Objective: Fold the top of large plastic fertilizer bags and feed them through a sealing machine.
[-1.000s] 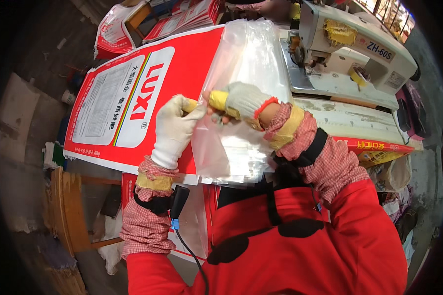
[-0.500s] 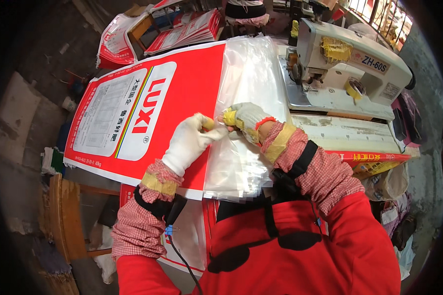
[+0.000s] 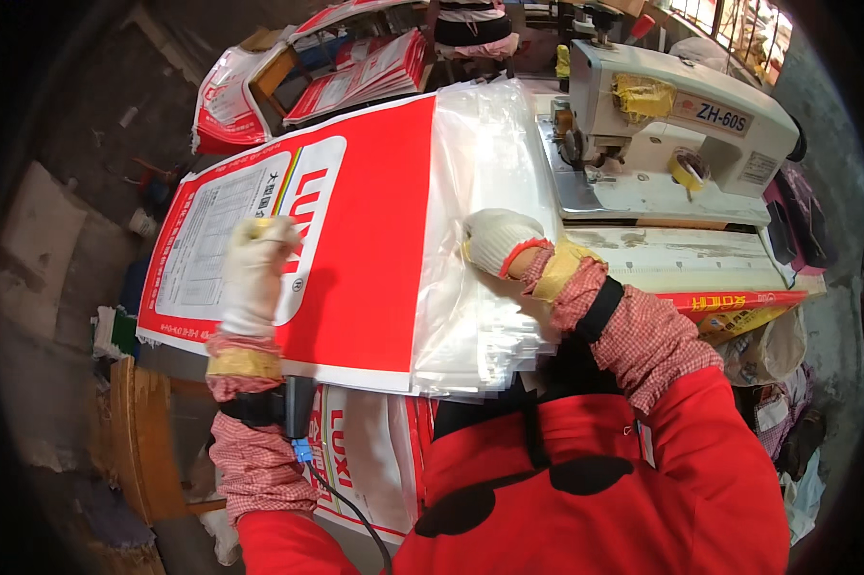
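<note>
Left hand [image 3: 257, 273] has swung over red sack [image 3: 374, 211]; right hand [image 3: 501, 240] by film [image 3: 499, 144], near sewing machine [image 3: 658, 134]; grips unclear.

A yellow wrapping [image 3: 643, 96] clings to the white sewing machine [image 3: 734, 144], a yellowish tape roll [image 3: 680, 171] sits in its opening, a barred window [image 3: 738, 34] stands behind it, and wooden furniture [image 3: 154, 431] stands well apart to its left.

Large red letters [image 3: 310, 196] mark the red-and-white sack [image 3: 374, 220], dark letters and digits [image 3: 721, 117] the white sewing machine [image 3: 662, 139].
</note>
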Motion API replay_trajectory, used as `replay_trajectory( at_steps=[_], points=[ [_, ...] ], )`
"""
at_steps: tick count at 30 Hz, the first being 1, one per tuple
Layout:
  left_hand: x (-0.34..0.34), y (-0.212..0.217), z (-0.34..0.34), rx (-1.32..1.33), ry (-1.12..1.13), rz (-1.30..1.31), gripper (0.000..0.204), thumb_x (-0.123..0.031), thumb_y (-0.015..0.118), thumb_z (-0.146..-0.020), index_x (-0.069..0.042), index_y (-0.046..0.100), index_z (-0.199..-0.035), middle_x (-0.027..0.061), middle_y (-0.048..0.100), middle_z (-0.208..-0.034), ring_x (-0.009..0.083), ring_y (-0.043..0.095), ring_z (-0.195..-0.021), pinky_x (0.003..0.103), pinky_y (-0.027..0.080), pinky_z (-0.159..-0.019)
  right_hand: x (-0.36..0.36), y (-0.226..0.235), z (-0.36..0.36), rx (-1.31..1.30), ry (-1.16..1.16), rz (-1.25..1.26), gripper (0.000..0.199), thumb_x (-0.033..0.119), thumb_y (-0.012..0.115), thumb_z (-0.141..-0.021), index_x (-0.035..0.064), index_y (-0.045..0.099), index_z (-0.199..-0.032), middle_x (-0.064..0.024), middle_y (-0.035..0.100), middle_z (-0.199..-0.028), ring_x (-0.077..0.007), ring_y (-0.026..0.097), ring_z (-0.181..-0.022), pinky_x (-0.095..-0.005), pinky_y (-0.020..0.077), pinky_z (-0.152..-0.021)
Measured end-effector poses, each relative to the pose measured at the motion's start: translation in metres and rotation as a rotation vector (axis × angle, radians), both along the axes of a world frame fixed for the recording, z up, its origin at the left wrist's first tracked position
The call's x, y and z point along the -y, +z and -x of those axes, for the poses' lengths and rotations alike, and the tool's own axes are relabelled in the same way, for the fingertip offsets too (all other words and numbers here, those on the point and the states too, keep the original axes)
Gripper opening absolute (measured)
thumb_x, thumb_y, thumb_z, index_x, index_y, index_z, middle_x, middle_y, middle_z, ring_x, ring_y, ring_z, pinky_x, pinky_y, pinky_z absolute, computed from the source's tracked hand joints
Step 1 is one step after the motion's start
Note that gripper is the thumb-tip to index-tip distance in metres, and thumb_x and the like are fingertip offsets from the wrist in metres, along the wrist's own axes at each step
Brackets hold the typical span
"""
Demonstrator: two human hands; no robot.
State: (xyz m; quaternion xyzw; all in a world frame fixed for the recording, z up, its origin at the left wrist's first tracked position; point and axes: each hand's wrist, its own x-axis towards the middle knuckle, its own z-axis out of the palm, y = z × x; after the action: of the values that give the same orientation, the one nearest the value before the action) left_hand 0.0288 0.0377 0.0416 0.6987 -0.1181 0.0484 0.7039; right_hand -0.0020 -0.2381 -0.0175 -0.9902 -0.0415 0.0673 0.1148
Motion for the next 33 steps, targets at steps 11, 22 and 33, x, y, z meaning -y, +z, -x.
replay_trajectory(
  at_steps=[11,22,33],
  points=[
    [0.065,-0.022,0.021,-0.140,-0.130,-0.225,0.006,-0.007,0.059,-0.077,-0.003,0.057,-0.081,0.0024,0.057,-0.073,0.0097,0.053,-0.063,0.023,0.044,-0.060,-0.025,0.026,0.007,0.067,-0.014,-0.724,0.030,0.036,0.054,-0.075,0.0090,0.063,-0.085,-0.0127,0.062,-0.079,-0.0279,0.060,-0.073,-0.0392,0.0462,-0.065],
    [0.033,0.004,0.056,-0.020,-0.055,-0.191,0.014,-0.015,0.059,-0.084,-0.003,0.057,-0.087,-0.0006,0.053,-0.069,0.0056,0.045,-0.055,0.018,0.035,-0.050,-0.069,0.008,0.041,0.581,0.468,-0.189,0.025,0.017,0.056,-0.066,0.0019,0.062,-0.084,-0.0161,0.063,-0.087,-0.0307,0.060,-0.080,-0.0416,0.0472,-0.068],
    [-0.029,-0.001,0.137,0.019,-0.594,-0.753,0.010,-0.007,0.057,-0.075,-0.002,0.059,-0.083,0.0054,0.058,-0.070,0.0167,0.055,-0.063,0.028,0.045,-0.057,-0.034,-0.055,-0.088,0.349,0.445,-1.084,0.016,0.020,0.050,-0.082,0.0067,0.057,-0.088,-0.0071,0.061,-0.089,-0.0238,0.057,-0.081,-0.0326,0.0466,-0.071]
  ],
)
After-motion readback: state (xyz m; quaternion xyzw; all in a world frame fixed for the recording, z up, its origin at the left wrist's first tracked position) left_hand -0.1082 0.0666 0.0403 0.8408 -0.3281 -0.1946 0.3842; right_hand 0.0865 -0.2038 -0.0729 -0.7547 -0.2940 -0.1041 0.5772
